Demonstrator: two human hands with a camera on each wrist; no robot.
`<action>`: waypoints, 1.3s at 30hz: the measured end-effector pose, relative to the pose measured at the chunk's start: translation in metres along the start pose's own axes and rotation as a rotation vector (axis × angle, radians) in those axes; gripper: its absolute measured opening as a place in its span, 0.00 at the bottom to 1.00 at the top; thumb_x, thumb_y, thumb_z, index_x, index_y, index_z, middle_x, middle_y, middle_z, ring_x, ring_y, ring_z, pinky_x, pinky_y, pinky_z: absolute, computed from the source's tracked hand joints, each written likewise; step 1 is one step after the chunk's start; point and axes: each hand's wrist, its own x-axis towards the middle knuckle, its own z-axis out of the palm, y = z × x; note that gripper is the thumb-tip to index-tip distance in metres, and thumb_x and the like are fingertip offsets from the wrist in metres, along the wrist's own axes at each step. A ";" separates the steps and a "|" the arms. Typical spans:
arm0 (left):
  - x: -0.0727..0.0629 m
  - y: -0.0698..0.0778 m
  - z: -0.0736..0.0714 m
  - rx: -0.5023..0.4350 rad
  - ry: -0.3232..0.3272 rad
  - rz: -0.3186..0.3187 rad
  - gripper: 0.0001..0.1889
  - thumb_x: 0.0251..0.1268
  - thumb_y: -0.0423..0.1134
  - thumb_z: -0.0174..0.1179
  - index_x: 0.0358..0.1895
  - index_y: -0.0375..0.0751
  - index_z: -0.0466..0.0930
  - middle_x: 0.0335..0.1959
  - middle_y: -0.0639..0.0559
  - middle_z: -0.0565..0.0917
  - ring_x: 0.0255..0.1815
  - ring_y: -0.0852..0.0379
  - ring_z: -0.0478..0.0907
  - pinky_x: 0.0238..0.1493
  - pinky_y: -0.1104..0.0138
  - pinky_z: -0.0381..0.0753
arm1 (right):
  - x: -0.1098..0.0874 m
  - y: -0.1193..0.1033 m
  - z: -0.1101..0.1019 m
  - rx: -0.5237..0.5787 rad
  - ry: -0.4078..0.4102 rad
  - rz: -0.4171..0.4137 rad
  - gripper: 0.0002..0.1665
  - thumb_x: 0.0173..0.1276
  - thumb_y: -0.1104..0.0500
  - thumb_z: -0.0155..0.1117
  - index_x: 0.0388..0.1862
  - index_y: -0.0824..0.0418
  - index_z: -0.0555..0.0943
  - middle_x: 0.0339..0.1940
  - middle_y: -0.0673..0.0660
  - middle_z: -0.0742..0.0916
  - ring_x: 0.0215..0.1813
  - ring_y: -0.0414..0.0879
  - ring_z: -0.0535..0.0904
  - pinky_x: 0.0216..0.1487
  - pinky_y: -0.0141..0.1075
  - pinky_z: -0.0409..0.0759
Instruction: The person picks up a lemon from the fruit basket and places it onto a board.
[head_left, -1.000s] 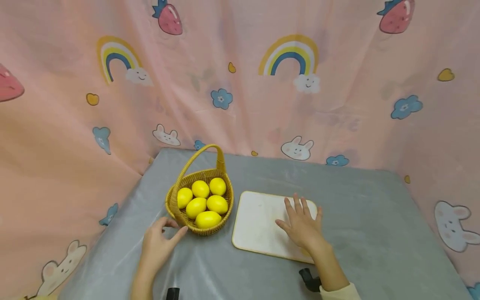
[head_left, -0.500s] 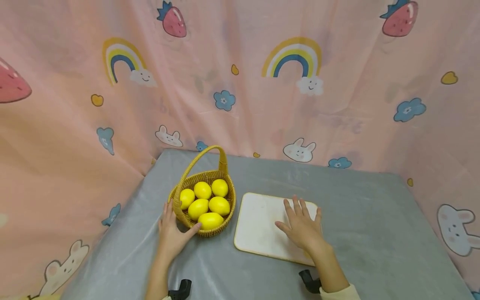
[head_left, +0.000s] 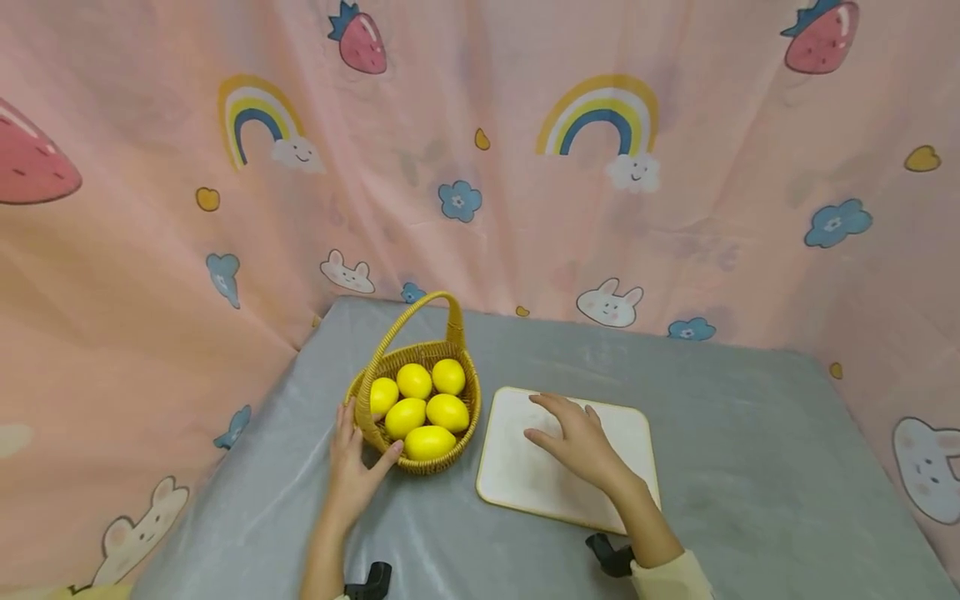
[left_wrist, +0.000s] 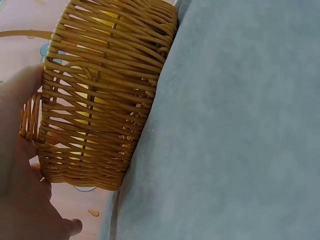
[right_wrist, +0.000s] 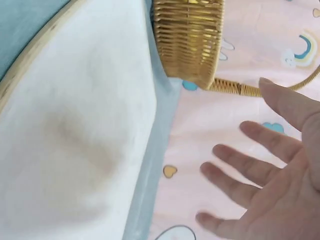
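Note:
A yellow wicker basket [head_left: 470, 385] with a tall arched handle stands at the left of the table, holding several lemons [head_left: 430, 442]. My left hand [head_left: 351, 475] grips its near left side around the handle's foot, thumb at the rim. Seen from the left wrist, the thumb lies against the top edge of the woven wall [left_wrist: 100, 105] and the little finger is spread away. My right hand [head_left: 581, 446] is over a white board [head_left: 517, 471] with a thin yellowish edge. The right wrist view shows its fingers [right_wrist: 232, 185] apart and relaxed, with nothing in them.
A grey cloth covers the table [head_left: 750, 467]. Behind and at both sides hangs a pink curtain [head_left: 510, 233] printed with rainbows, rabbits and strawberries. Black wrist mounts [head_left: 611, 557] sit below the hands.
My left hand has moved forward and right onto the basket's side and taken hold. My right hand, earlier spread flat over the board, has turned and shifted left. The head view has swung slightly left.

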 end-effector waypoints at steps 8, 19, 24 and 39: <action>-0.002 -0.002 0.001 -0.021 0.008 -0.007 0.27 0.64 0.48 0.68 0.63 0.42 0.74 0.82 0.43 0.43 0.80 0.36 0.32 0.69 0.31 0.35 | 0.036 -0.015 0.016 0.458 -0.097 -0.104 0.25 0.68 0.64 0.67 0.62 0.69 0.77 0.59 0.67 0.82 0.62 0.63 0.77 0.61 0.50 0.76; 0.000 -0.003 0.006 -0.008 0.003 -0.004 0.29 0.64 0.49 0.68 0.65 0.43 0.74 0.82 0.43 0.44 0.80 0.36 0.33 0.68 0.30 0.36 | 0.075 -0.044 0.061 0.497 -0.367 -0.246 0.22 0.65 0.68 0.67 0.57 0.74 0.79 0.54 0.70 0.84 0.58 0.64 0.80 0.60 0.55 0.76; 0.000 -0.003 0.007 -0.013 -0.001 -0.003 0.29 0.64 0.49 0.68 0.66 0.44 0.74 0.82 0.45 0.44 0.80 0.36 0.32 0.68 0.30 0.35 | 0.084 -0.052 0.077 0.500 -0.444 -0.258 0.22 0.64 0.70 0.67 0.57 0.75 0.79 0.54 0.69 0.84 0.60 0.64 0.79 0.64 0.54 0.73; 0.000 -0.004 0.003 -0.039 0.033 0.020 0.28 0.63 0.46 0.69 0.65 0.42 0.75 0.81 0.43 0.46 0.80 0.34 0.34 0.67 0.29 0.35 | 0.100 -0.067 0.098 0.141 -0.555 -0.346 0.23 0.56 0.75 0.69 0.52 0.68 0.85 0.50 0.58 0.88 0.52 0.47 0.80 0.56 0.37 0.77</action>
